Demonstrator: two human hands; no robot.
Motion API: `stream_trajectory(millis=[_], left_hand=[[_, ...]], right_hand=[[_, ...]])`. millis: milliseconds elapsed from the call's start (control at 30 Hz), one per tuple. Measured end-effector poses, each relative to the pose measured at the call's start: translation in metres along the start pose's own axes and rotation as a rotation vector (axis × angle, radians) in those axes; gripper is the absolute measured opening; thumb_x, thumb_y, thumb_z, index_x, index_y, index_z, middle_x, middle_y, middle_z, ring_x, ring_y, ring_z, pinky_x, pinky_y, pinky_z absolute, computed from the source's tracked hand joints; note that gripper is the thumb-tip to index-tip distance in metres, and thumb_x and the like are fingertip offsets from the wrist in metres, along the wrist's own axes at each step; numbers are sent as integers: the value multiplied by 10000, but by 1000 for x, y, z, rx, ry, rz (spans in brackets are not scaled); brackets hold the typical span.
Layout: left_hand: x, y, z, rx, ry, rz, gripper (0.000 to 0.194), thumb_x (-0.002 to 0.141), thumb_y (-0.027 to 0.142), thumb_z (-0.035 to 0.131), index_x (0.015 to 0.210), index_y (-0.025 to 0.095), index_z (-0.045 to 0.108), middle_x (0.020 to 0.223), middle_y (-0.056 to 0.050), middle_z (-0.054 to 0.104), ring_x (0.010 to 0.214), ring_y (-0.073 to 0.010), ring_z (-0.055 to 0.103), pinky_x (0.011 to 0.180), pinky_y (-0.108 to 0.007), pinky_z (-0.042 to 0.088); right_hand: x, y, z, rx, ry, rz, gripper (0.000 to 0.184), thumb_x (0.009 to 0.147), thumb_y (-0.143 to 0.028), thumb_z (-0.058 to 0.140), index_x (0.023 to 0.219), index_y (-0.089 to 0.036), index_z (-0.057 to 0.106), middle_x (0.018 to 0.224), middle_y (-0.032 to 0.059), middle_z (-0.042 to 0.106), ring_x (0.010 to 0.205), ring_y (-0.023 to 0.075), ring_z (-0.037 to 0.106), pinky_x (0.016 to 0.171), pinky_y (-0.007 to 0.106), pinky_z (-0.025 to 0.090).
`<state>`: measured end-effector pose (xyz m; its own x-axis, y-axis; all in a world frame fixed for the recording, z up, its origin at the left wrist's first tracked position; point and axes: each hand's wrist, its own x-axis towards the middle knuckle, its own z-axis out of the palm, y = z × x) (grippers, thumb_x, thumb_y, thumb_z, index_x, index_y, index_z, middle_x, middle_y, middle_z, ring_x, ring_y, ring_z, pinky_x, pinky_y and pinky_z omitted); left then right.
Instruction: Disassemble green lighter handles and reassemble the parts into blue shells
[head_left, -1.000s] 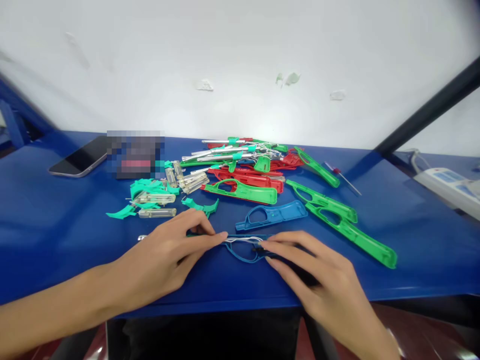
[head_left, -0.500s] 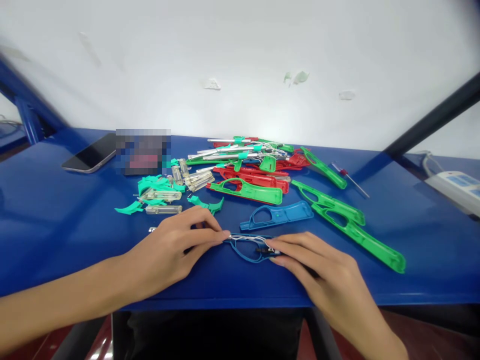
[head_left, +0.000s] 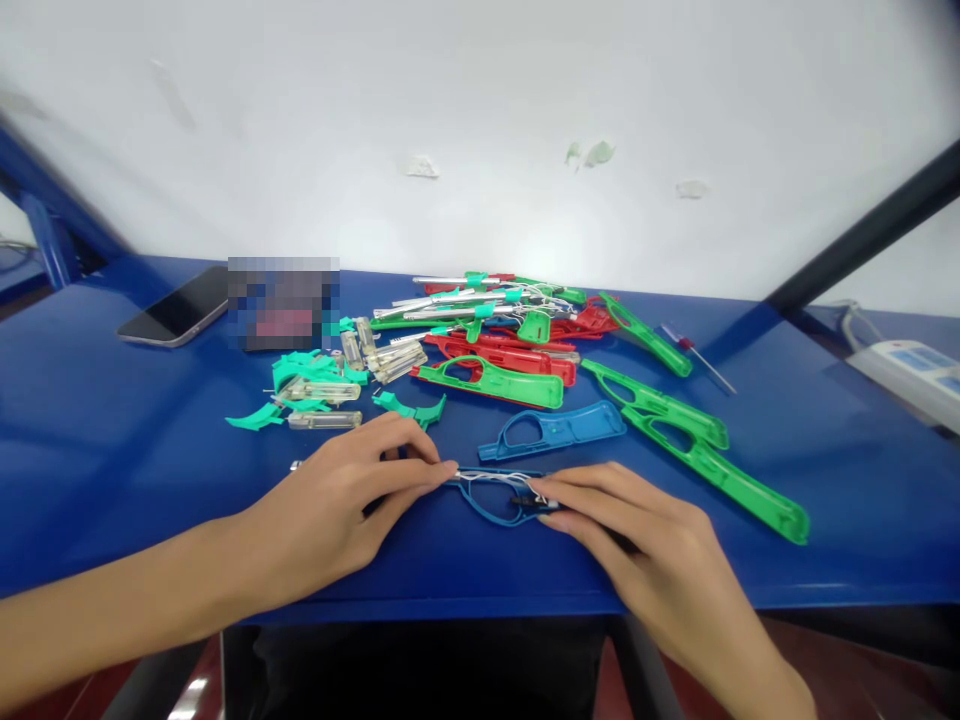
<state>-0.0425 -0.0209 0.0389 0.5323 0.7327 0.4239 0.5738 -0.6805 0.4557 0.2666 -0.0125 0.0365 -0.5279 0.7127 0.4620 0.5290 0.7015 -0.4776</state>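
Note:
Close to the table's front lies a blue lighter casing half (head_left: pixel 489 512), with white wires (head_left: pixel 491 476) running along its upper edge. My left hand (head_left: pixel 360 490) is closed, thumb and fingertips pinching the casing's narrow left end. My right hand (head_left: pixel 637 530) closes over the wider right end, which it hides. A small black part (head_left: pixel 525 499) shows at the right fingertips; its full shape is covered. Just beyond my hands lies another blue casing half (head_left: pixel 574 428). Teal triggers (head_left: pixel 319 370) and clear fuel tanks (head_left: pixel 326 420) lie beyond my left hand.
Red casings (head_left: pixel 510 358), green casings (head_left: pixel 720 475) and silver metal tubes (head_left: pixel 450 308) with wires lie further back. A screwdriver (head_left: pixel 709 367) is at the right, a phone (head_left: pixel 176 305) at the left. A white power strip (head_left: pixel 915 375) stands beyond the right side.
The whole view shifts very slightly. Both hands keep their hold on the blue casing, and nothing else visibly moves.

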Motion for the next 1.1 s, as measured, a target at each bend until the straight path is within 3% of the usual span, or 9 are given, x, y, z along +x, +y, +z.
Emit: stream_trajectory(millis=[300, 467, 600, 733, 900, 967, 1100], left_hand=[[-2, 2, 2, 68, 2, -3, 285, 1119, 139, 514, 1303, 252, 700, 1136, -43, 674, 1033, -157, 657, 891, -278, 556], [4, 8, -8, 130, 88, -1, 365, 1081, 153, 556, 1422, 262, 627, 1247, -65, 711, 1141, -208, 658, 1035, -387, 547], [7, -1, -22, 176, 230, 22, 305, 1027, 94, 567, 1259, 244, 695, 1143, -53, 717, 1081, -214, 642, 966, -391, 539], [19, -26, -41, 248, 264, 31, 234, 1024, 90, 565, 1130, 224, 725, 1074, -20, 708, 1033, -202, 625, 939, -360, 519], [50, -51, -58, 369, 131, 92, 249, 1061, 171, 538, 1142, 251, 759, 1046, 11, 708, 1014, -203, 600, 858, -314, 506], [60, -51, -55, 369, 126, 98, 237, 1059, 201, 542, 1121, 239, 767, 1038, -12, 711, 1019, -215, 594, 859, -331, 511], [67, -40, -38, 325, 89, 103, 219, 1049, 223, 551, 1112, 204, 760, 1116, -80, 707, 1079, -256, 597, 894, -396, 521]], right_hand=[[-1, -1, 4, 56, 64, 5, 167, 1091, -277, 666, 1197, -314, 789, 1130, -16, 815, 980, 152, 805, 903, 219, 655], [-4, -3, 4, 31, 97, -3, 162, 1083, -309, 679, 1204, -321, 786, 1156, 0, 811, 999, 179, 810, 908, 263, 667], [-7, -6, 3, 10, 206, -1, 141, 1055, -274, 713, 1172, -315, 781, 1120, -1, 814, 1002, 200, 798, 893, 309, 651], [-6, -5, 0, -4, 283, 60, 158, 1054, -188, 672, 1096, -301, 775, 1097, -10, 814, 1015, 180, 782, 902, 296, 614], [-14, 20, -27, -217, 386, 131, 126, 1074, -271, 665, 1125, -307, 775, 1154, 10, 811, 1095, 230, 754, 1025, 412, 555], [-24, 37, -42, -344, 404, 176, 144, 1080, -362, 658, 1134, -301, 776, 1135, 31, 812, 1074, 267, 751, 990, 460, 551], [-48, 67, -57, -488, 322, 213, 294, 1089, -525, 596, 1162, -303, 774, 1123, 58, 805, 1061, 326, 732, 926, 514, 535]])
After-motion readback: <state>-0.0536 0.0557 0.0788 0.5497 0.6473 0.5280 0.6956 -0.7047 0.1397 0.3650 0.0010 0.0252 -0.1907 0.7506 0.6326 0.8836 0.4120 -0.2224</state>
